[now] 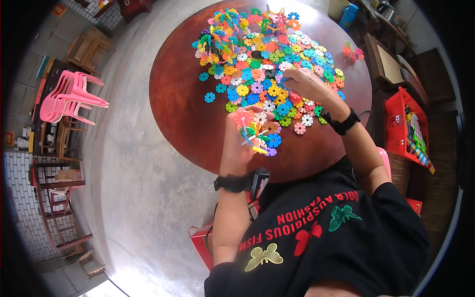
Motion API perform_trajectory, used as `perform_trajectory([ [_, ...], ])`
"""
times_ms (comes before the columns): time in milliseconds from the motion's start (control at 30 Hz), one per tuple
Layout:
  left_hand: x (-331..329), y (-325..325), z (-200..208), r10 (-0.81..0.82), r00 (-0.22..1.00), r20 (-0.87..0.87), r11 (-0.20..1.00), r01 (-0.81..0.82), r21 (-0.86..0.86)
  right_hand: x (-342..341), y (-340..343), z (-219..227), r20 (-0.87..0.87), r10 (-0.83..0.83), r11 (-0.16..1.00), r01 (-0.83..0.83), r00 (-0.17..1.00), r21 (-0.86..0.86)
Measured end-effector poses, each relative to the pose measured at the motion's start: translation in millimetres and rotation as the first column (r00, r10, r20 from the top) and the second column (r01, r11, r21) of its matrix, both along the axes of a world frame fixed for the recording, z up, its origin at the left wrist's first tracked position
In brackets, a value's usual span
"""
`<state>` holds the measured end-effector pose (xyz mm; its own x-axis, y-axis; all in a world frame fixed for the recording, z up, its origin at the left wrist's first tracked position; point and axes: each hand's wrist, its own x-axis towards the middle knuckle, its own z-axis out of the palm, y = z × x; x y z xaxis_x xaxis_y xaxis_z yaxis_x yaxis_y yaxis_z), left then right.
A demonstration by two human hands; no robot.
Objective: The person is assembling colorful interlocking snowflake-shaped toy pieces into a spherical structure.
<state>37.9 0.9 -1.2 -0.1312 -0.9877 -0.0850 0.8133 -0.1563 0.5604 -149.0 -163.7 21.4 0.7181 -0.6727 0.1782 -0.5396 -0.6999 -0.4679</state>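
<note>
My left hand (236, 151) is closed around a small built cluster of interlocking plastic flower discs (251, 132), in pink, yellow, green, white and blue, held up near the table's front edge. Over the middle of the loose disc pile (269, 91) is my right hand (306, 81), its fingers bent down and pressed together among the pieces. Whatever they pinch is hidden by the hand. Flat notched discs in many colours surround both hands, and a blue disc (274, 140) lies just right of the cluster.
The round dark red table (183, 109) carries larger built clusters (222, 37) at its far side and a small pink one (352, 52) at far right. A red crate (402, 123) stands to the right. Pink chairs (69, 99) are stacked at left.
</note>
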Motion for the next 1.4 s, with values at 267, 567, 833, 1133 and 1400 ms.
perform_trajectory([
  [267, -7.4, -3.6, 6.5, 0.046, 0.999, 0.0, 0.958, -0.044, 0.282, 15.9, 30.2, 36.8, 0.251, 0.148, 0.988, -0.154, 0.957, 0.006],
  [567, -13.1, -0.4, 4.3, -0.073, 0.996, -0.061, 0.992, 0.078, 0.099, 32.4, 71.2, 42.6, 0.184, 0.309, 0.951, -0.306, 0.933, -0.044],
  [833, -21.1, 1.9, 13.3, 0.031, 0.973, 0.229, 0.998, -0.042, 0.045, 33.5, 71.4, 39.9, 0.193, 0.154, 0.986, -0.162, 0.969, 0.029],
  [1133, -8.6, 2.6, 9.0, -0.052, 0.922, 0.383, 0.997, 0.026, 0.073, 31.7, 64.1, 26.6, 0.305, 0.186, 0.953, -0.247, 0.934, 0.175],
  [1400, -12.6, 3.9, 19.5, -0.02, 0.959, 0.282, 0.992, -0.015, 0.123, 25.5, 76.8, 38.3, 0.223, 0.085, 0.99, -0.107, 0.971, 0.089],
])
